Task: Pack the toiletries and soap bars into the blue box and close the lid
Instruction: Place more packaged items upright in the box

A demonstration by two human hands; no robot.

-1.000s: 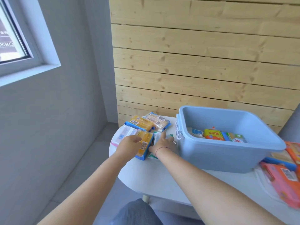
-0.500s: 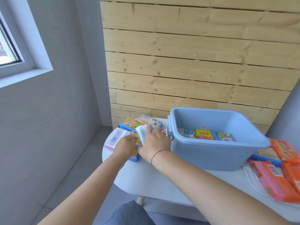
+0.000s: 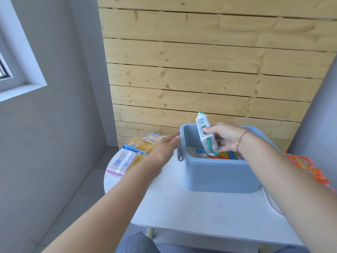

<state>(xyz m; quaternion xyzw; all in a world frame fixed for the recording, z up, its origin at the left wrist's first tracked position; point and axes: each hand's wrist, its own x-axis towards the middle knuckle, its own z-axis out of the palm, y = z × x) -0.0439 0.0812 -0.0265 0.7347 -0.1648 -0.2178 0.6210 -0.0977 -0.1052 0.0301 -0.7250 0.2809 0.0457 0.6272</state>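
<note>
My right grip [image 3: 225, 138] is pinching the light, crushable white-green packet [image 3: 207, 136] mid-body over the blue box [image 3: 218, 174], left grip [image 3: 162, 150] spread empty.

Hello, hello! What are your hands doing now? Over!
Right hand grips white-green packet over blue box. Left hand open, empty, above soap bars. Nothing blocking.

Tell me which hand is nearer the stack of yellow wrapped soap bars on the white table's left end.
Left. The left hand hovers open right beside the yellow wrapped soap bars, overlapping their edge. The right hand is off to their right, over the blue plastic box, holding a white-and-green packet.
</note>
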